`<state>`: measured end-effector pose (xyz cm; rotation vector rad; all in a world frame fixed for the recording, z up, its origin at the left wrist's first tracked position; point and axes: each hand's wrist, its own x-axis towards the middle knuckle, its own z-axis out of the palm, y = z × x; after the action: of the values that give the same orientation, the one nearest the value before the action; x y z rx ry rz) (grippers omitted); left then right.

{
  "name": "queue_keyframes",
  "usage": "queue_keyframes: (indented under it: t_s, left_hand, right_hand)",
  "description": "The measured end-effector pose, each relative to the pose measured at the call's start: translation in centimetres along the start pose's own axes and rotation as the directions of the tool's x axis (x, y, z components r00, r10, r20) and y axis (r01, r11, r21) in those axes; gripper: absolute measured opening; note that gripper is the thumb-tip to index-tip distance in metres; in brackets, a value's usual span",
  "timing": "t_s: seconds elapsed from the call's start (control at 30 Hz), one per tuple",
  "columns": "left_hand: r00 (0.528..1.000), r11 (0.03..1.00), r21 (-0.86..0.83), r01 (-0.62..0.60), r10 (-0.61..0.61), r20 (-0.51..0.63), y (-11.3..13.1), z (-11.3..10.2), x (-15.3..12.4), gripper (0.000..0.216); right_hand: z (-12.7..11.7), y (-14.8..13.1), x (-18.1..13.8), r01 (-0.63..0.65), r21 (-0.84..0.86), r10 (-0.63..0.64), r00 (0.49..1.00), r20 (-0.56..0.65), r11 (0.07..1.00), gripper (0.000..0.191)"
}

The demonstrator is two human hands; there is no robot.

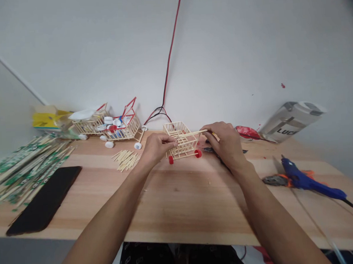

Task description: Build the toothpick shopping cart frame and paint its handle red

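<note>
A small cart built of thin wooden sticks (181,141) stands on red bottle-cap wheels near the back of the wooden table (180,202). My left hand (157,148) is closed on the cart's left side, fingers pinching its frame. My right hand (224,141) is closed on a single long stick (191,134) and holds it across the cart's top edge.
A loose pile of short sticks (126,159) lies left of the cart. Two more stick carts with caps (114,127) stand at the back left. Wrapped chopsticks (24,167) and a black phone (45,200) lie far left. A blue glue gun (309,180) and pliers (275,180) lie right.
</note>
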<state>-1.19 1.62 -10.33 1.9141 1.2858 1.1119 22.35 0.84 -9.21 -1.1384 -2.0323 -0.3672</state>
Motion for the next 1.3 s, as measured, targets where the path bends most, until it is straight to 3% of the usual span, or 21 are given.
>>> queue_keyframes:
  t_s: [1.3]
  left_hand:
    - [0.999, 0.999, 0.000, -0.037, 0.037, 0.003, -0.53, 0.13, 0.19, 0.008]
  right_hand:
    - [0.27, 0.16, 0.08, 0.037, -0.042, -0.038, 0.999, -0.029, 0.998, 0.012]
